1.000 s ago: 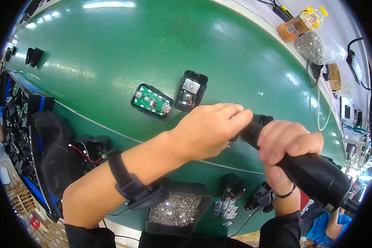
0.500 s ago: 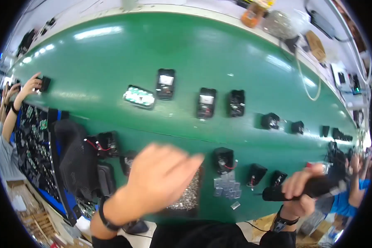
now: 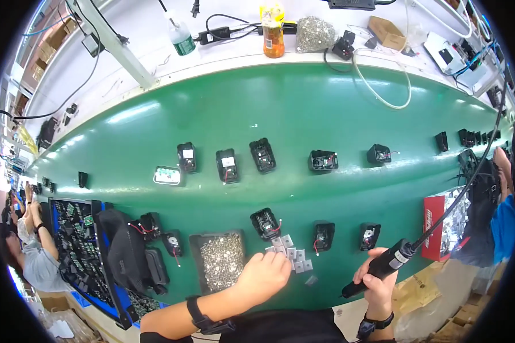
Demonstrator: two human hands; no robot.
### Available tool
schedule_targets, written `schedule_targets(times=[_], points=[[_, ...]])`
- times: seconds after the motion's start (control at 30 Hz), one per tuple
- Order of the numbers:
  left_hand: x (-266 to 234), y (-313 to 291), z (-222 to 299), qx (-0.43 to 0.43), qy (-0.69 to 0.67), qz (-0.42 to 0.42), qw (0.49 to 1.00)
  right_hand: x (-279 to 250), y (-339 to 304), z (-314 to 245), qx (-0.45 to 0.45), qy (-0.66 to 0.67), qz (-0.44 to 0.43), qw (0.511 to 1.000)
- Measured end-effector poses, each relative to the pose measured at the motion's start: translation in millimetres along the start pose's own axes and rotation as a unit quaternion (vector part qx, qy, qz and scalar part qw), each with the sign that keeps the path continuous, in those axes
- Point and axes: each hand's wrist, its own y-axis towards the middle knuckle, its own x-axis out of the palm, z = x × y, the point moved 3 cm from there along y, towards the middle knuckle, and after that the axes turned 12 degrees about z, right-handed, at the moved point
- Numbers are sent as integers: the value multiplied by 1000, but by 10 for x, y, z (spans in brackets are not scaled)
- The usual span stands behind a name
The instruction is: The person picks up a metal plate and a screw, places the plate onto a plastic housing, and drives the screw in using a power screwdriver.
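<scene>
I find my right hand (image 3: 381, 287) nearest, its grip wrapped around a black corded screwdriver (image 3: 390, 260), tip pointing left and downward. My left hand (image 3: 264, 275) has curled fingers beside flat square metal plates (image 3: 292, 253); whether that grip contains anything, I cannot tell. Left of it I note a dark tray (image 3: 195, 251) of small metal parts (image 3: 223, 260). Just beyond the plates sits an open black housing (image 3: 265, 223). Farther out, similar housings stand spaced across the green worktop (image 3: 212, 108); behind them, an orange bottle (image 3: 273, 43).
</scene>
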Motion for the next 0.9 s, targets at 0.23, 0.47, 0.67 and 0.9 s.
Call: schedule_targets(times=[0.23, 0.47, 0.67, 0.9], points=[[-5, -189, -79, -31, -61, -71, 995, -109, 111, 87, 14, 9, -9, 1000], [-112, -26, -239, 87, -40, -77, 992, -20, 156, 160, 34, 14, -21, 999], [-523, 492, -872, -37, -112, 235, 965, -62, 143, 194, 35, 50, -6, 998], [-603, 1104, -1727, -44, 48, 310, 948, -28, 112, 291, 43, 103, -23, 994]])
